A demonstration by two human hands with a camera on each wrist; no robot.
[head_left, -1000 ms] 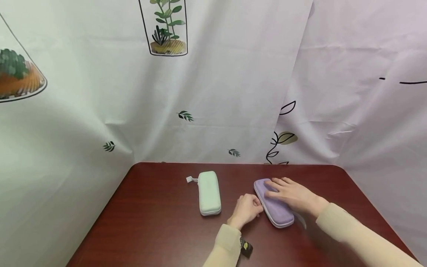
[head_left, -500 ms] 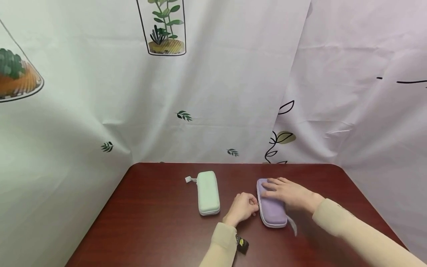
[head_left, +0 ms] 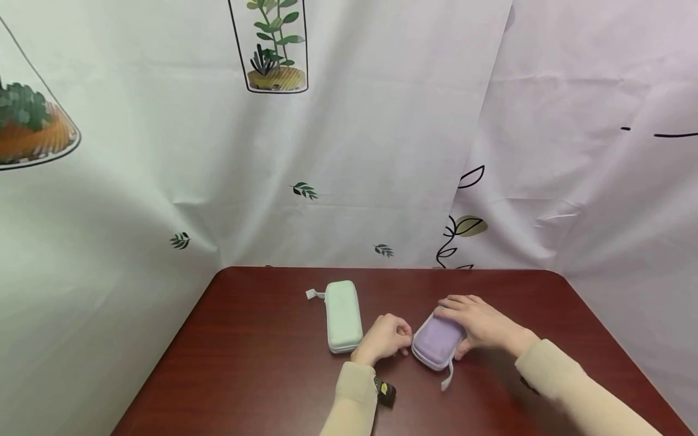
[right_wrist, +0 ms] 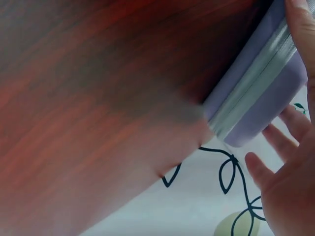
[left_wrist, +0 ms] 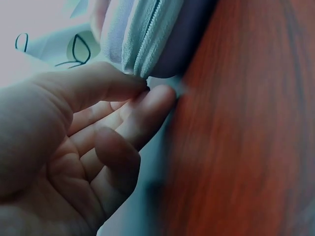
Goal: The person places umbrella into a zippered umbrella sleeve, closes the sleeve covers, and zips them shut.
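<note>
A purple zippered case lies on the table between my two hands, its far end partly hidden by my right hand. That hand grips the case, with the thumb along the right side and the other fingers over the far end. At the case's left side, my left hand pinches the zipper pull between thumb and index finger; in the left wrist view the fingertips meet right below the white zipper, mostly hiding the pull. A pale strap hangs from the case's near right corner.
A mint green zippered case lies to the left, close to my left hand, its white tab sticking out leftward. The dark red wooden table ends at a printed fabric backdrop behind and at both sides.
The purple case has turned, its near end swinging left. My left hand has shifted slightly left with it. My right hand's thumb has moved from the top to the case's right side.
</note>
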